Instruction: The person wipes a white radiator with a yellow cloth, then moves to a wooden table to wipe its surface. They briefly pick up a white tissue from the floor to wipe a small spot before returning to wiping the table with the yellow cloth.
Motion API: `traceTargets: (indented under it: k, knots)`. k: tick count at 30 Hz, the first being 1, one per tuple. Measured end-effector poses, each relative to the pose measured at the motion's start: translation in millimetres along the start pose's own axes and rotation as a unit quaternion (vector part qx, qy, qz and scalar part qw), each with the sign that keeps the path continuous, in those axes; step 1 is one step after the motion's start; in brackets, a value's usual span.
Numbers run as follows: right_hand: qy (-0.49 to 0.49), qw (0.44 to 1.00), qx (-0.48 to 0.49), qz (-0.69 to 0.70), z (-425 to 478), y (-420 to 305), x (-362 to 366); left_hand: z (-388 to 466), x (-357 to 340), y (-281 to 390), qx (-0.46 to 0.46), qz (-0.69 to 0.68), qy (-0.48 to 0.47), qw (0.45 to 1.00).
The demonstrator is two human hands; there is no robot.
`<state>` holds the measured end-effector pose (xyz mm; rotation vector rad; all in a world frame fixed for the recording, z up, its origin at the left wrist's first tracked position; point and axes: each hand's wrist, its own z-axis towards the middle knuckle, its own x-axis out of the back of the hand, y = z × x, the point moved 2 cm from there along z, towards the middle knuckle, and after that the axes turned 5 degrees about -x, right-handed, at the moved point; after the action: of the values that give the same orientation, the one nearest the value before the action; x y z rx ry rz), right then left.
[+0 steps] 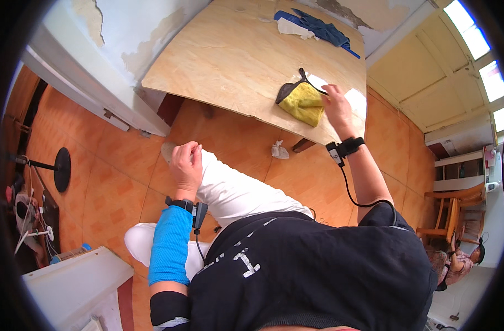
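On the right part of the table, a yellow cloth [303, 103] with dark trim and a hanging loop lies folded and bunched. My right hand [338, 108] is at its right edge, thumb and fingers pinching the dark trim. A dark band with a small device and cable is strapped round that wrist. My left hand [186, 165] is over my knee in white trousers [239, 188], its fingers curled in and no object visible in it. A blue sleeve [169, 244] covers the left forearm.
A stone-patterned table [218, 62] bears a dark blue cloth [324, 31] and a white cloth [293, 29] at its far side. Crumpled tissue [280, 149] lies on the tiled floor. A round black stand base [62, 169] is left; a wooden chair [446, 215] and other people are farther off.
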<state>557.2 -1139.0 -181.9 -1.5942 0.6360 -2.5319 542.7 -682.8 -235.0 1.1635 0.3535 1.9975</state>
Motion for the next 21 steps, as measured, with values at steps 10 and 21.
traceTargets:
  k: [10,21]
  knots:
    - [0.003,0.992,0.100,-0.080,-54,-57,0,-1,5,2,-0.009,0.019,-0.002,1.000]
    - [-0.031,0.983,0.021,0.180,35,-45,4,2,-1,7,-0.020,0.013,-0.011,1.000]
